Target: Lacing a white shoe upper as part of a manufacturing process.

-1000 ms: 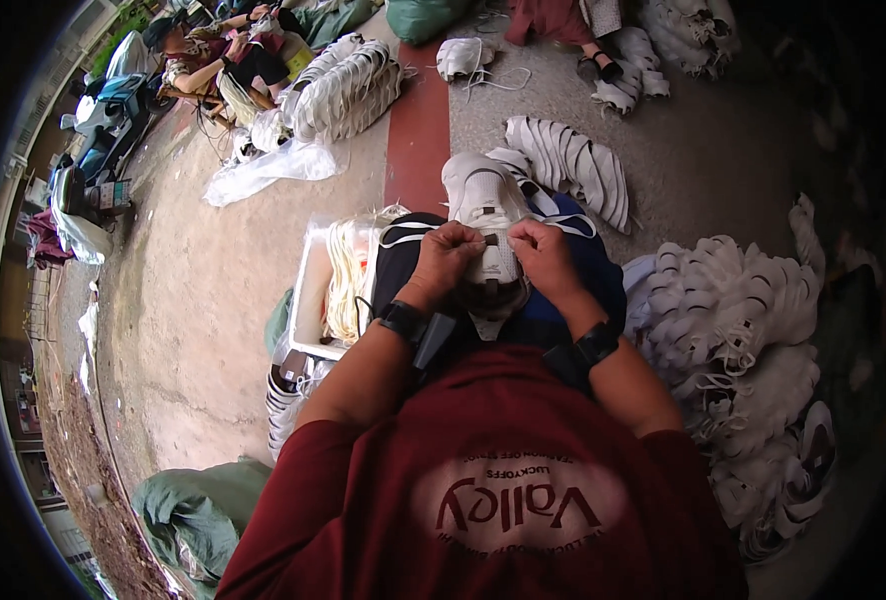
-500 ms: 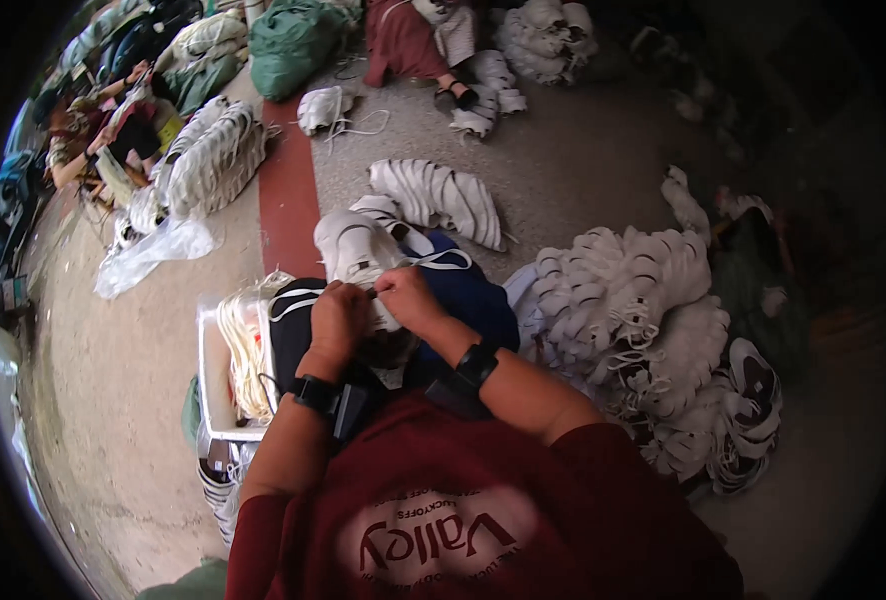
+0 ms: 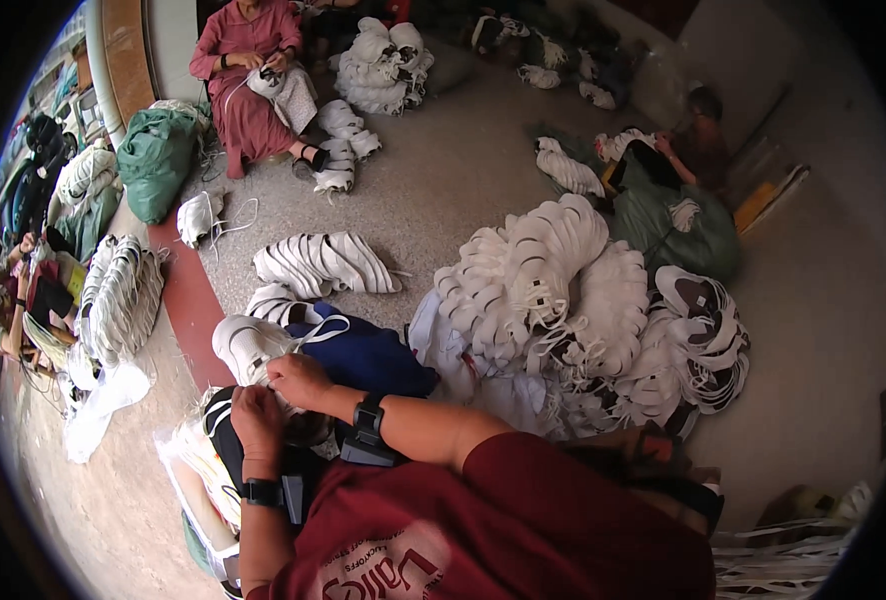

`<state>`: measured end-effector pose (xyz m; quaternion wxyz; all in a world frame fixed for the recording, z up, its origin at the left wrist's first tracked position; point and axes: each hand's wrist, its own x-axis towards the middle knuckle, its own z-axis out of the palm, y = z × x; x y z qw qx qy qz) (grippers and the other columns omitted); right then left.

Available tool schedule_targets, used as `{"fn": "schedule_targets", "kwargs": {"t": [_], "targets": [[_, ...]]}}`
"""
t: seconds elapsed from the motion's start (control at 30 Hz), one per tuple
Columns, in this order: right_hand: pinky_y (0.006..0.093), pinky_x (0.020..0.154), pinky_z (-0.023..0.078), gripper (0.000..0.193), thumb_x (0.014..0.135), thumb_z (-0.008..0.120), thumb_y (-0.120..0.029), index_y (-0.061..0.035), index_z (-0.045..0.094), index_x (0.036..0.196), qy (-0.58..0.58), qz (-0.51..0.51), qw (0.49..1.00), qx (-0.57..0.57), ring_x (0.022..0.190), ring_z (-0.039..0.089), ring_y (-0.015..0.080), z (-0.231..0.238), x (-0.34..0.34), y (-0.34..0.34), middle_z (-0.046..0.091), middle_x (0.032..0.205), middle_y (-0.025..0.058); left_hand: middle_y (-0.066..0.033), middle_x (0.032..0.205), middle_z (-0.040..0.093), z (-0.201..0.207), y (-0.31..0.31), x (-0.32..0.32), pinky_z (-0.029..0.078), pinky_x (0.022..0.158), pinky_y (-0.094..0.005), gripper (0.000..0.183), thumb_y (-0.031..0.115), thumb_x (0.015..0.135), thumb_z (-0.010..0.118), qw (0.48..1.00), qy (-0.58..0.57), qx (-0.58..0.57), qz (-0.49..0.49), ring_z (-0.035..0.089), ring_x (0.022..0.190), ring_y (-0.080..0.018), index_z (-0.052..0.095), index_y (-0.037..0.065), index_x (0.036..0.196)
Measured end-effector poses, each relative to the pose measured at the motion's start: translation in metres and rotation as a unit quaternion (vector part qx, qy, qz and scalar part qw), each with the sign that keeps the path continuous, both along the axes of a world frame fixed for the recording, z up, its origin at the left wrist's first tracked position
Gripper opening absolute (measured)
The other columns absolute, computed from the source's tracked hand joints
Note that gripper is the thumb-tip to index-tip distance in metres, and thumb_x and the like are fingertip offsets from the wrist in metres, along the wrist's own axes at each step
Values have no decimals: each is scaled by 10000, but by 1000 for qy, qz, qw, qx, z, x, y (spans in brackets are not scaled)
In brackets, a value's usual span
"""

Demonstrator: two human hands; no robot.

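A white shoe upper [image 3: 247,342] rests over my lap, toe pointing away from me. Both hands work at its near end, fingers closed in a pinch close together. My left hand [image 3: 257,420] grips the upper's near left edge, and my right hand [image 3: 298,380] closes on it a little farther up and to the right. The exact spot between the fingertips is hidden. From the upper a white shoelace [image 3: 335,322] loops out to the right over dark blue cloth [image 3: 373,357]. Another pale strand lies on black cloth beside my left hand.
Stacked white uppers [image 3: 328,263] lie just beyond; a large heap [image 3: 533,265] stands at right. A box holding pale laces [image 3: 185,485] is at my left. Green sacks [image 3: 156,165] stand farther off. A seated co-worker [image 3: 248,70] handles another upper; other people sit left and far right.
The view has swung to the right, so my hands and the upper now sit farther left in it. My hands stay pinched at the upper's near end.
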<state>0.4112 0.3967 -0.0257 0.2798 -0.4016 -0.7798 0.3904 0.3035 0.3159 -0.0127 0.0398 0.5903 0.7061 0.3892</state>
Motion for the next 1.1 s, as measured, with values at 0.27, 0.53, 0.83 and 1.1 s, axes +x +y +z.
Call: {"fn": "schedule_targets", "kwargs": {"t": [0.27,0.53,0.83,1.1], "targets": [[400,555,442,102,698,555,-91,-15,569,632,111,20,993,-39,615,590,291,-1,-12,17,578,637,175,-174,768,539,14,-3,-7,453,616,-436,41,49,726,562,997,48,-57,33,548,708,-353,576,11,725],[291,532,388,93,784,545,-42,12,507,719,193,46,980,-34,568,470,123,31,17,25,502,598,71,-118,841,555,21,-8,-11,481,556,-425,109,79,689,590,1000,-2,-18,6,588,652,-337,550,69,790],[207,493,367,95,830,535,-41,-33,544,736,164,133,967,-143,524,457,61,43,24,5,512,606,-4,-110,857,547,-2,-5,4,482,631,-386,141,168,741,629,996,-69,6,-58,590,746,-322,581,89,847],[268,795,497,71,771,589,47,28,585,839,304,143,867,-369,815,629,186,56,31,34,644,922,187,-101,841,610,6,-18,-9,496,669,-307,107,33,734,658,983,-171,56,-27,623,770,-252,650,88,826]]}}
